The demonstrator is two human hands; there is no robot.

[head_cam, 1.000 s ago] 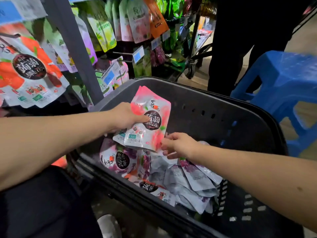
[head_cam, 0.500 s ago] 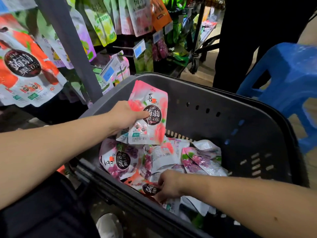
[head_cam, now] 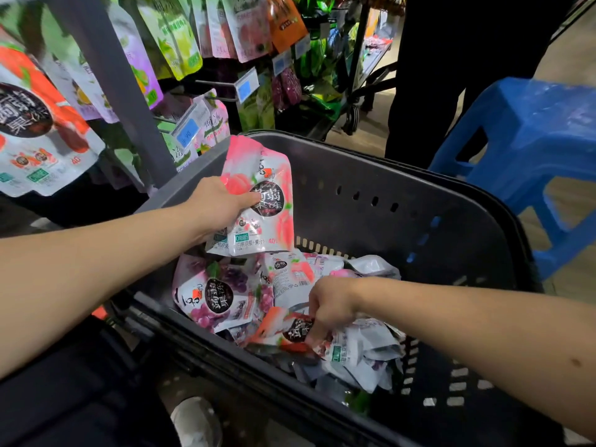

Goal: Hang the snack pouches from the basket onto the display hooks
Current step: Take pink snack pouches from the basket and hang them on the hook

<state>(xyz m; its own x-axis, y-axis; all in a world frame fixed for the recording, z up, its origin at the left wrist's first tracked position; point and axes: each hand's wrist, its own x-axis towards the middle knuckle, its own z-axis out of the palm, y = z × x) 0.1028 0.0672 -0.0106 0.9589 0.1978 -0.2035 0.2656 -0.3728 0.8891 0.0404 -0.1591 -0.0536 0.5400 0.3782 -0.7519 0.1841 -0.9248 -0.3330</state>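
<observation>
A dark grey basket holds several snack pouches. My left hand grips a small stack of pink peach pouches upright above the basket's left side. Down in the pile, my right hand pinches an orange-red pouch with a dark round label. A purple grape pouch lies face up at the left of the pile. Display hooks with blue price tags stick out from the rack at the upper left, with pouches hanging on them.
A grey upright post of the rack stands left of the basket. A blue plastic stool stands at the right. A person in dark trousers stands behind the basket. My shoe shows below the basket's near rim.
My right hand has gone from the pink stack down into the pile and now pinches an orange-red pouch. My left hand keeps hold of the pink stack, nearly still.
</observation>
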